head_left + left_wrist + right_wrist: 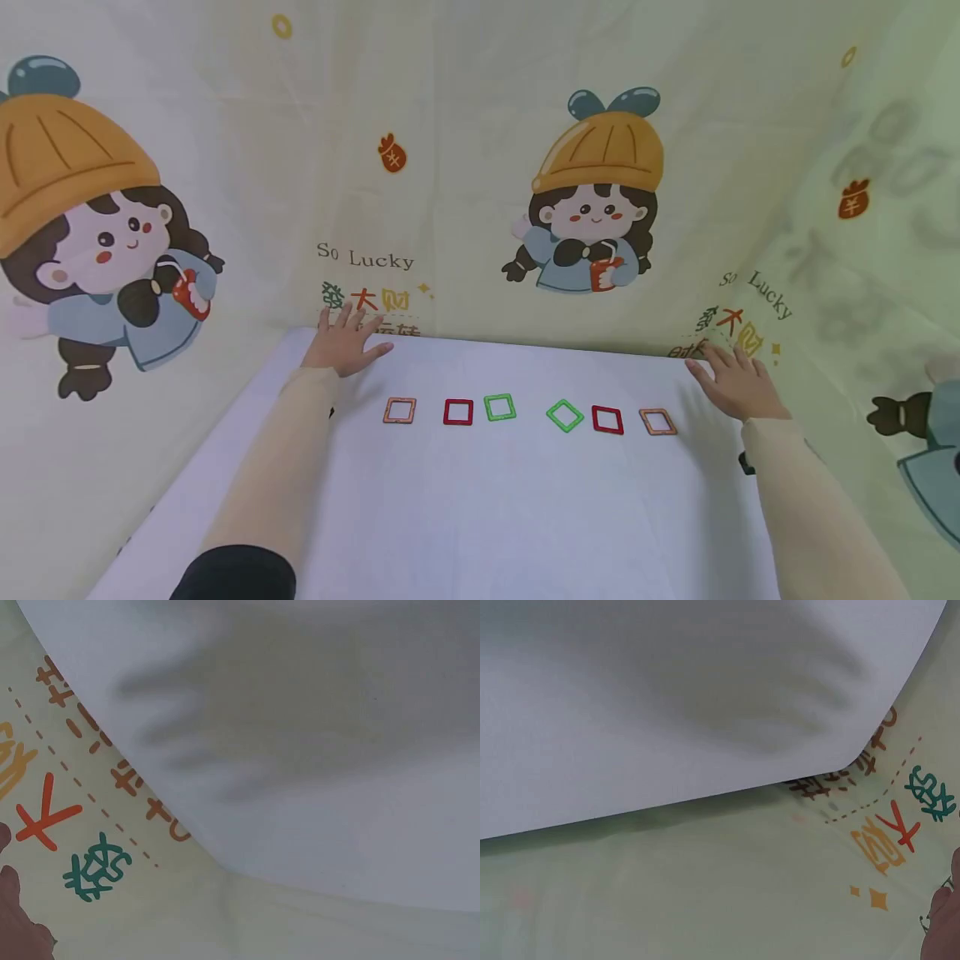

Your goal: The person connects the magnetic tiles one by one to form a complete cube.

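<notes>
Six squares (458, 422) lie between my left hand (345, 345) and right hand (738, 387), nearer me than my wide-spread, empty fingers (343, 317).

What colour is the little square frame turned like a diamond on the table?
The frame is green, best seen in the head view.

Cartoon-printed cloth (465, 208) hangs behind a white table (525, 517)

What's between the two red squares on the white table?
The head view shows it: a left green square and, beside it, a right green square turned like a diamond.
</notes>
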`<state>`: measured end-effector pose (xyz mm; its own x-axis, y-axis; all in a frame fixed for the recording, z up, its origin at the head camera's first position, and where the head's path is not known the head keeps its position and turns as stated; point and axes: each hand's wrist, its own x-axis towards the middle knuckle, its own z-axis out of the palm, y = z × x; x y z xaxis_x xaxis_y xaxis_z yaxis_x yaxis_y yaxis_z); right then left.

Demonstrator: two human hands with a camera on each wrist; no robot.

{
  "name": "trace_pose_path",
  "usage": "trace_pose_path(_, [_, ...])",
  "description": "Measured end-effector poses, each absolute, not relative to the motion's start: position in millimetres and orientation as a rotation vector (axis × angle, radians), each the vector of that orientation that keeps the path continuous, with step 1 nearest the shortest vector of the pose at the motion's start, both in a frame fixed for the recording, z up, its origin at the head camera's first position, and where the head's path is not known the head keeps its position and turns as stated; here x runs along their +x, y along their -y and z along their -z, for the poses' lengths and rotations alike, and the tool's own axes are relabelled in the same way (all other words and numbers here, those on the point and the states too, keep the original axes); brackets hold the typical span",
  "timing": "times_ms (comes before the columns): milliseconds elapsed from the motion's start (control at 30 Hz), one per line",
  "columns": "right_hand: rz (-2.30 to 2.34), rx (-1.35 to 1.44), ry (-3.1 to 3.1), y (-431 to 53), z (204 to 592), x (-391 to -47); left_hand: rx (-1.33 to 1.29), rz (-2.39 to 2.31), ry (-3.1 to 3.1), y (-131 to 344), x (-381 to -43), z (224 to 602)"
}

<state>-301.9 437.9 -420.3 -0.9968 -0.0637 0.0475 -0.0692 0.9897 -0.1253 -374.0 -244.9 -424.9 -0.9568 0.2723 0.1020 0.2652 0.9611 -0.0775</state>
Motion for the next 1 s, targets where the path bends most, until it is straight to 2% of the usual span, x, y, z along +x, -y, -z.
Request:
trace_pose_path(533, [-0.047,0.165,3.167,-440.4,420.8,-304.9,-0.488,-0.141,3.064,244.6,-381.9,423.6])
trace_pose_path(1000, [-0.12,0.494,3.201,-414.2,439.1,-317.1,-0.54,-0.125,3.211,244.3,-378.1,437.4])
